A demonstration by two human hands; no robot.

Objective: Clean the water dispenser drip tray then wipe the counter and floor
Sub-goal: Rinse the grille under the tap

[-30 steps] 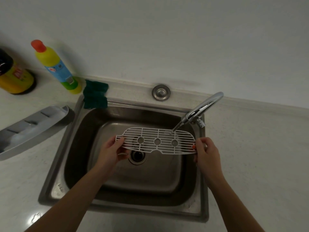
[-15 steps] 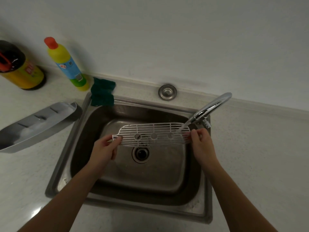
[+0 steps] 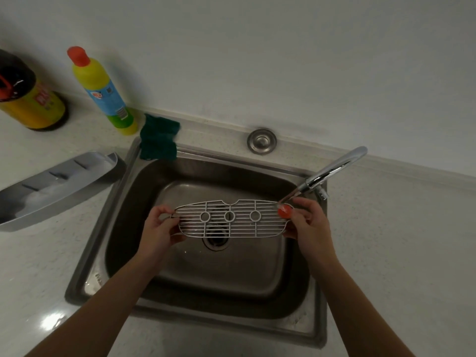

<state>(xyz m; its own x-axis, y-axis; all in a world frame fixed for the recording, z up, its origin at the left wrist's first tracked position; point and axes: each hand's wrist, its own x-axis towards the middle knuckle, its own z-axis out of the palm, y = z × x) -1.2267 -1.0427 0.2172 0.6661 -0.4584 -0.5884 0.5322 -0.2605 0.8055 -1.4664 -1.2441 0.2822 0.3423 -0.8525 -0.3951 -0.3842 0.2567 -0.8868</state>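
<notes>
Fingers (image 3: 164,211) of our L hand (image 3: 158,231) pinch the left end of the white grate (image 3: 231,219); fingers of our R hand (image 3: 310,222) clamp the right end, thumb over an orange float piece (image 3: 284,211) at that corner. Both hands closed on the grate, holding it roughly level above the sink (image 3: 195,284), over the drain (image 3: 215,240).

Vs 0.5 s ago: grate was tilted away w/ its notched edge near us; now it's flipped, notch on the far edge, three ring holes in a row across the middle, face toward the camera. Orange piece, hidden 0.5 s ago, shows again under the R thumb. Grate sits a bit lower in the basin and further toward us.

Faucet (image 3: 332,171) spout points at the grate's right end, tip just beside the R fingers. Water stream: cannot tell clearly, only a faint streak at the nozzle.

Gray drip tray base (image 3: 56,184) lies on the counter (image 3: 399,240) left of the sink, right tip just beside the sink rim. Green sponge cloth (image 3: 158,145) drapes over the sink's back-left corner. Yellow detergent bottle (image 3: 103,91) w/ orange cap stands behind it, leaning in the wide-angle view; dark-capped yellow jug (image 3: 28,99) further left. Round metal cap (image 3: 262,141) sits on the counter behind the sink.
</notes>
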